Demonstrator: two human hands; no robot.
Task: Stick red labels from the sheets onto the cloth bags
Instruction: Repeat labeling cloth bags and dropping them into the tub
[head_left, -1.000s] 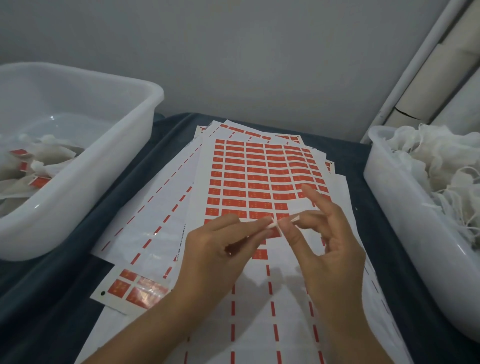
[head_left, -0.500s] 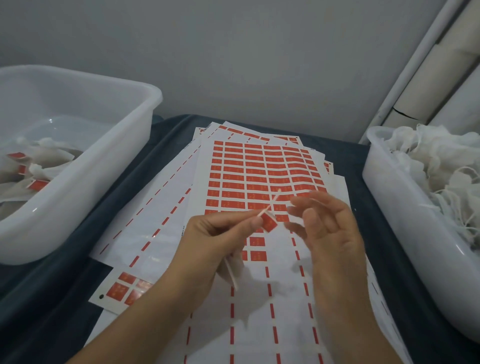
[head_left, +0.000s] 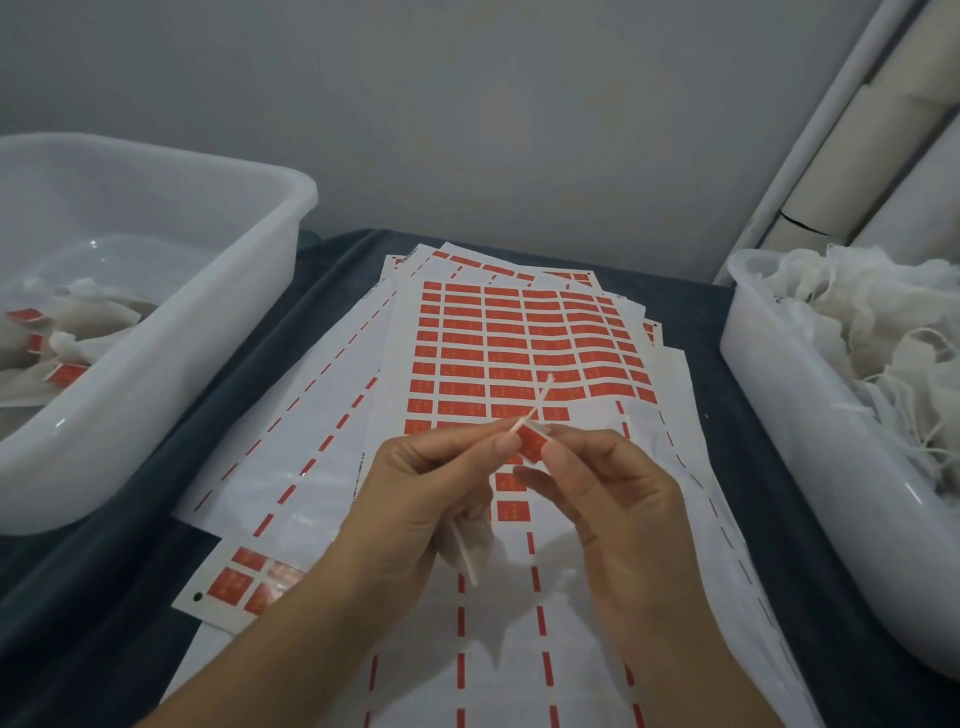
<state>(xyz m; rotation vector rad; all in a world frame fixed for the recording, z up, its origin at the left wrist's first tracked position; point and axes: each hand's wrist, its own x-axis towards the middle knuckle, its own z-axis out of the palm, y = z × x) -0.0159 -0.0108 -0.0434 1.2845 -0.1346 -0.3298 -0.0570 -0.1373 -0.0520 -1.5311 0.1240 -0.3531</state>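
Observation:
My left hand (head_left: 431, 499) pinches a thin white string (head_left: 540, 397) between thumb and fingertips; the string sticks up and away over the sheets. A red label (head_left: 534, 442) hangs on the string just right of those fingertips. My right hand (head_left: 613, 499) pinches that label with thumb and forefinger. A bit of white cloth bag (head_left: 470, 545) shows under my left palm, mostly hidden. Both hands hover above the top label sheet (head_left: 519, 338), whose upper rows still carry red labels.
Several peeled sheets (head_left: 291, 467) fan out on the dark cloth table (head_left: 691, 291). A white tub (head_left: 291, 208) at left holds labelled bags (head_left: 67, 332). A white tub (head_left: 753, 364) at right is piled with plain cloth bags (head_left: 883, 338). Cardboard tubes (head_left: 857, 156) lean at back right.
Half a second ago my right fingers were spread, just off the label; now they pinch it. My left hand keeps its hold on the string, roughly in place.

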